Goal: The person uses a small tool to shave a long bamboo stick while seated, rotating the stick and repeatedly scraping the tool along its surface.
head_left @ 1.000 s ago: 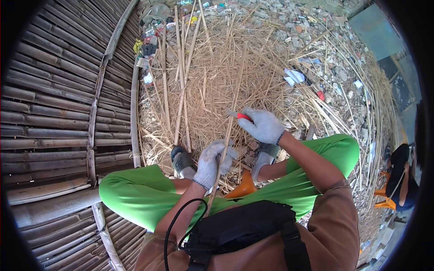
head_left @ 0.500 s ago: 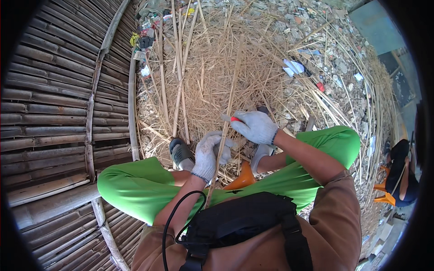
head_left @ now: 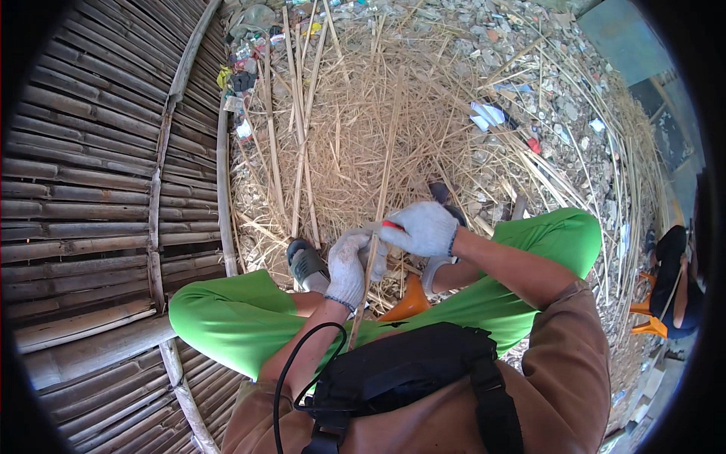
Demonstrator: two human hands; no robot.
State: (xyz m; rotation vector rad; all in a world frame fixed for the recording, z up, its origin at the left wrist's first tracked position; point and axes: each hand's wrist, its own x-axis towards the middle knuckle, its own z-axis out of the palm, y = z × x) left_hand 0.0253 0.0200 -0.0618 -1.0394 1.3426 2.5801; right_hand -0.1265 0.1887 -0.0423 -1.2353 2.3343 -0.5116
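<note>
A long, narrow bamboo strip runs from near my waist out over the straw-covered ground. My left hand, in a white knit glove, is wrapped round the strip in front of my lap. Just beyond it, my right hand, gloved the same way, grips a knife with a red handle. The knife's blade lies against the strip close to my left fingers. Most of the handle is hidden inside the right glove, and the left fingertips are partly covered by the strip.
A bamboo slat wall stands at my left. Fine bamboo shavings and loose strips cover the ground ahead, with litter around them. An orange stool shows between my legs. At far right another person sits holding a thin strip.
My right hand and the knife have moved down along the strip, nearer to my left hand. The left hand has shifted only slightly and keeps its hold.
</note>
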